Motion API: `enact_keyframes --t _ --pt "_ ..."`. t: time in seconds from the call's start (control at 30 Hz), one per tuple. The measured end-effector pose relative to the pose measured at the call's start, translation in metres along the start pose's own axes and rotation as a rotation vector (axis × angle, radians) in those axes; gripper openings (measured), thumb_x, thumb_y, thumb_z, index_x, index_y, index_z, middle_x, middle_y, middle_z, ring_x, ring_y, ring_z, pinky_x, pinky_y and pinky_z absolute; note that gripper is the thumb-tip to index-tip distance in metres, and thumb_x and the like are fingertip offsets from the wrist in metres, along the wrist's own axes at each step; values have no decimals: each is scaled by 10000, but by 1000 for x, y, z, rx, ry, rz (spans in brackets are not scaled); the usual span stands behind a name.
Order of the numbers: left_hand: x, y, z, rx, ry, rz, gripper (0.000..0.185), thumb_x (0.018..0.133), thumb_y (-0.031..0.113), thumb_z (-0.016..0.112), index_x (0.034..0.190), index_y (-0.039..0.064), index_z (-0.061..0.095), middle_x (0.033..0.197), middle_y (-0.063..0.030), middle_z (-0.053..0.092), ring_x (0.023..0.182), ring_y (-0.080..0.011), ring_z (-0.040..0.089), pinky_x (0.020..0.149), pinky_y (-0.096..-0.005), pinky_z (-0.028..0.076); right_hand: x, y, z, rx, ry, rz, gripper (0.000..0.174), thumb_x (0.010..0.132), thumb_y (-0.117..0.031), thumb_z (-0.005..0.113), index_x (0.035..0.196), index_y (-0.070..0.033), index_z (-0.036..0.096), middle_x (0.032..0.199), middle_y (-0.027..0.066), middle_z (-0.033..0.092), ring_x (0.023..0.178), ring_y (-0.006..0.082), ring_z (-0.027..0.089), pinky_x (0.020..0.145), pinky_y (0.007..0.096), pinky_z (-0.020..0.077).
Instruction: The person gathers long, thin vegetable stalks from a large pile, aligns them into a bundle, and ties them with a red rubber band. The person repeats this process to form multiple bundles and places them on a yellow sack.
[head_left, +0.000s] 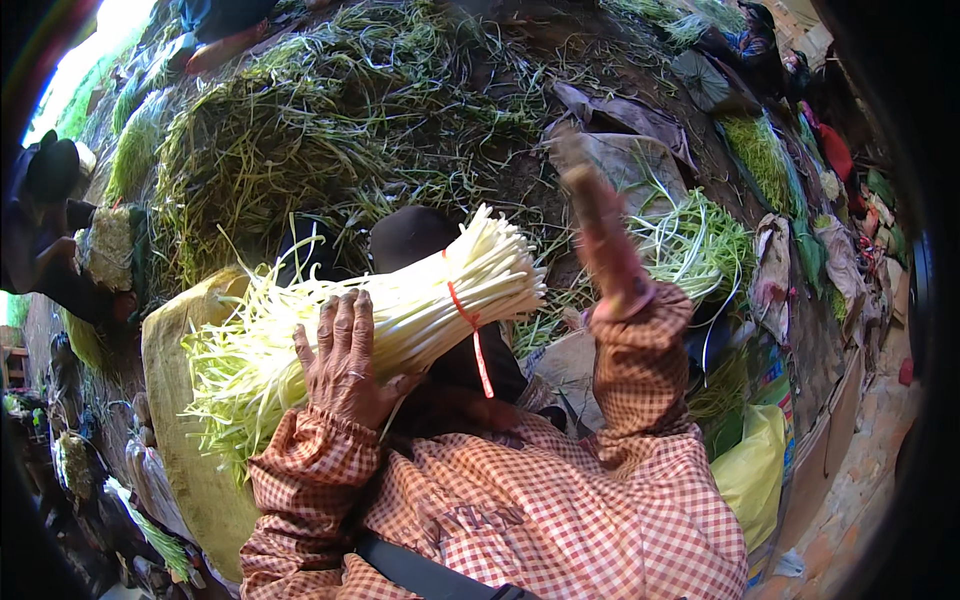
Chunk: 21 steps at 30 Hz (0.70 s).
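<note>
A thick bundle of pale green-white stalks, likely garlic chives, lies across my lap with its cut ends up to the right. A red tie circles it near those ends, one tail hanging down. My left hand lies spread on the leafy half of the bundle, fingers on top. My right hand is raised right of the bundle, apart from it and blurred by motion; whether it holds anything cannot be told. Loose stalks lie in a heap just beyond my right sleeve.
A wide heap of green leaf trimmings covers the ground ahead. Yellowish sacking lies at the left, and a yellow plastic bag at the right. Another person sits at the left edge; others are at the top left and top right.
</note>
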<state>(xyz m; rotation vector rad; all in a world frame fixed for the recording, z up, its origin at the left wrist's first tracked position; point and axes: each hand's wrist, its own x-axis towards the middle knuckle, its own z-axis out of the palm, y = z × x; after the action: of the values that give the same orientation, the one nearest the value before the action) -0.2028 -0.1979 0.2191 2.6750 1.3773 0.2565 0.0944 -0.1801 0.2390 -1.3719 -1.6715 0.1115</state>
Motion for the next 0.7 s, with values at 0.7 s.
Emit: enact_keyframes --t 0.7 --pt "37 2 19 -196 37 73 1025 582 456 803 1395 47 332 1391 -156 421 1287 -342 397 1043 -588 246 -39 -41 -32 171 123 86 184 826 2 649 1006 -39 652 980 62 648 861 115 612 728 255 521"
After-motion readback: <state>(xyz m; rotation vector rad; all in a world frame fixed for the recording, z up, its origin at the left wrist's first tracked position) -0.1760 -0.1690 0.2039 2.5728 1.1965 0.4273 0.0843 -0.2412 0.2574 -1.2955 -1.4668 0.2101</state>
